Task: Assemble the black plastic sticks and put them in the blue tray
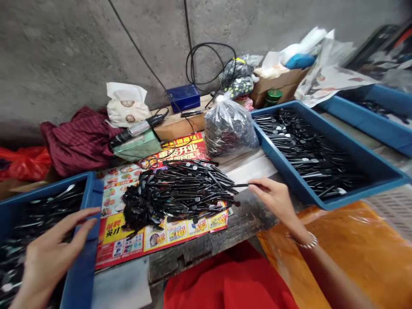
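A heap of slim black sticks (189,184) lies on a printed red and yellow sheet (122,249) on the worktable; some have flat or tuft-like ends, perhaps small brushes. At the heap's right edge, my right hand (273,199) pinches one slim black stick (240,185) between thumb and fingers, its far end over the pile. My left hand (54,249) hovers at the rim of the left blue bin (92,214), thumb and fingers apart, nothing visible in it. More black pieces (32,219) fill that bin.
Right of the heap stands another blue bin (273,156) holding black sticks. A tied clear bag (230,128), a green box (137,146) with a tool on it, a tissue pack (127,103) and a blue box (184,98) line the back. Cables (193,60) hang down the wall.
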Demonstrator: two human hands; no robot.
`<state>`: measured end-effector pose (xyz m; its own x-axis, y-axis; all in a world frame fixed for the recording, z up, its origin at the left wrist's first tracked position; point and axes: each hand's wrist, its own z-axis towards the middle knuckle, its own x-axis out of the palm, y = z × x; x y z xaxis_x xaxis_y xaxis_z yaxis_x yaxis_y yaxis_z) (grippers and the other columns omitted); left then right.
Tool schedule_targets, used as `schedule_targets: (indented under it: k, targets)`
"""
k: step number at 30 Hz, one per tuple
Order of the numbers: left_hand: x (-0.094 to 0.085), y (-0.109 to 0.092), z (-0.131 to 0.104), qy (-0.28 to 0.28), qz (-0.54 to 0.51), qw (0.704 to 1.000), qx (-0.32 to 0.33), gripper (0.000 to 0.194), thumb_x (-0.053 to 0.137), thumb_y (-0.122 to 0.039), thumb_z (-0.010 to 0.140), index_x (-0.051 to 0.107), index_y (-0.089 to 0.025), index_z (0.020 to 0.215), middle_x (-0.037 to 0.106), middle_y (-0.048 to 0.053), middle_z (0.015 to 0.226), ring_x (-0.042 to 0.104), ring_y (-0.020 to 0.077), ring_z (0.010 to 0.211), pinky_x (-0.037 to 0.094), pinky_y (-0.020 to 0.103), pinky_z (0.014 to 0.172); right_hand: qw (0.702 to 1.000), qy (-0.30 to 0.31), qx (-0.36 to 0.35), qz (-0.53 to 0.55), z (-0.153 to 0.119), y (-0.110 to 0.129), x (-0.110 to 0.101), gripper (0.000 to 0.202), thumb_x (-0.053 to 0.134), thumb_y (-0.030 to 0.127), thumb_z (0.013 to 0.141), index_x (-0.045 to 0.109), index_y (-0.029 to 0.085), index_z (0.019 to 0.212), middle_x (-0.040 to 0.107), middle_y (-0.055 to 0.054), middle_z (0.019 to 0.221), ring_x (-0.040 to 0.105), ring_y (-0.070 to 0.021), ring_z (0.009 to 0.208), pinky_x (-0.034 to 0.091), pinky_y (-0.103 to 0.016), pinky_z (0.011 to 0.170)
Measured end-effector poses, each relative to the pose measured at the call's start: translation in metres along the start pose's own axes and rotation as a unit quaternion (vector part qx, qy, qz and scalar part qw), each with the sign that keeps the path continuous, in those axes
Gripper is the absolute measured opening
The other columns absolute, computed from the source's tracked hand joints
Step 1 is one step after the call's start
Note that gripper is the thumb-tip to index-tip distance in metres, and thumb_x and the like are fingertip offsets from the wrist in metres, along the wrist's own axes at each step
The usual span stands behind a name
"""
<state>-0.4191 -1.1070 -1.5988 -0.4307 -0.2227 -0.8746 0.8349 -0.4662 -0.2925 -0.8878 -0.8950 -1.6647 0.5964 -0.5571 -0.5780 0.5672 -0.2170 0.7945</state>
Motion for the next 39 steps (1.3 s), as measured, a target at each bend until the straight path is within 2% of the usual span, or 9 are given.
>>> schedule_targets:
  k: [4, 8, 13, 18, 22, 24, 29, 35, 39]
  targets:
    - [0.012, -0.047, -0.032, 0.060, -0.082, 0.995, 0.027, 0.024, 0.058, -0.045, 0.084, 0.070, -0.028, 0.095, 0.075, -0.004, 0.096, 0.071, 0.0204, 0.087, 0.055, 0.033, 0.088, 0.980, 0.056, 0.124, 0.141, -0.026, 0.017, -0.013, 0.031, 0.071, 0.045, 0.073, 0.073, 0.019, 0.089, 0.070, -0.004, 0.077, 0.063, -0.0196, 0.069, 0.051, -0.029, 0.065]
    - [0.034, -0.065, -0.054, 0.139, -0.104, 0.984, 0.043, 0.024, 0.051, -0.034, 0.090, 0.070, -0.019, 0.096, 0.074, 0.006, 0.095, 0.069, 0.0207, 0.089, 0.054, 0.032, 0.086, 0.935, 0.173, 0.184, 0.251, -0.044, 0.025, 0.008, 0.034, 0.074, 0.047, 0.071, 0.070, 0.018, 0.087, 0.063, -0.002, 0.064, 0.056, -0.0151, 0.057, 0.047, -0.027, 0.055]
    - [0.062, -0.074, -0.072, 0.175, -0.055, 0.980, 0.082, 0.021, 0.049, -0.017, 0.091, 0.066, -0.018, 0.103, 0.068, 0.008, 0.101, 0.062, 0.0217, 0.095, 0.051, 0.038, 0.087, 0.813, 0.254, 0.308, 0.425, -0.068, 0.031, 0.053, 0.034, 0.077, 0.049, 0.071, 0.066, 0.019, 0.080, 0.057, 0.000, 0.062, 0.050, -0.0108, 0.052, 0.042, -0.021, 0.045]
    - [0.086, -0.082, -0.081, 0.202, -0.007, 0.970, 0.135, 0.022, 0.050, -0.013, 0.091, 0.065, -0.020, 0.106, 0.060, 0.009, 0.105, 0.056, 0.0218, 0.099, 0.050, 0.036, 0.086, 0.684, 0.293, 0.426, 0.514, -0.092, 0.040, 0.079, 0.031, 0.073, 0.049, 0.076, 0.064, 0.021, 0.087, 0.064, -0.005, 0.091, 0.061, -0.0158, 0.076, 0.056, -0.029, 0.067]
    - [0.093, -0.081, -0.079, 0.175, -0.045, 0.974, 0.138, 0.021, 0.046, -0.009, 0.091, 0.064, -0.018, 0.097, 0.061, 0.009, 0.102, 0.055, 0.0221, 0.099, 0.049, 0.038, 0.088, 0.601, 0.294, 0.459, 0.584, -0.098, 0.048, 0.090, 0.023, 0.068, 0.043, 0.084, 0.065, 0.021, 0.085, 0.056, 0.001, 0.075, 0.046, -0.0071, 0.053, 0.049, -0.021, 0.054]
    - [0.092, -0.078, -0.075, 0.144, -0.092, 0.977, 0.127, 0.021, 0.046, -0.011, 0.091, 0.064, -0.018, 0.097, 0.063, 0.009, 0.104, 0.056, 0.0222, 0.102, 0.048, 0.039, 0.092, 0.582, 0.296, 0.456, 0.605, -0.095, 0.052, 0.092, 0.018, 0.070, 0.035, 0.083, 0.068, 0.019, 0.089, 0.055, 0.001, 0.076, 0.042, -0.0049, 0.053, 0.045, -0.018, 0.051]
    - [0.090, -0.078, -0.063, 0.127, -0.194, 0.972, 0.036, 0.018, 0.049, -0.017, 0.090, 0.066, -0.018, 0.097, 0.069, 0.006, 0.100, 0.062, 0.0194, 0.095, 0.048, 0.033, 0.087, 0.610, 0.312, 0.432, 0.586, -0.083, 0.062, 0.089, 0.033, 0.082, 0.021, 0.068, 0.072, 0.017, 0.100, 0.056, 0.001, 0.077, 0.051, -0.0065, 0.065, 0.050, -0.017, 0.063]
    - [0.080, -0.111, -0.053, 0.201, -0.320, 0.925, -0.039, 0.019, 0.056, -0.021, 0.086, 0.074, -0.019, 0.093, 0.074, 0.004, 0.093, 0.067, 0.0165, 0.084, 0.049, 0.023, 0.073, 0.701, 0.335, 0.385, 0.498, -0.076, 0.064, 0.095, 0.037, 0.086, 0.038, 0.063, 0.074, 0.015, 0.089, 0.055, 0.000, 0.073, 0.045, -0.0071, 0.059, 0.036, -0.018, 0.047]
    - [0.079, -0.137, -0.048, 0.259, -0.355, 0.897, -0.043, 0.022, 0.056, -0.020, 0.086, 0.075, -0.019, 0.095, 0.075, 0.002, 0.092, 0.068, 0.0153, 0.082, 0.049, 0.021, 0.074, 0.762, 0.359, 0.313, 0.439, -0.073, 0.059, 0.102, 0.044, 0.081, 0.045, 0.068, 0.073, 0.015, 0.100, 0.052, 0.002, 0.063, 0.039, -0.0070, 0.054, 0.029, -0.022, 0.049]
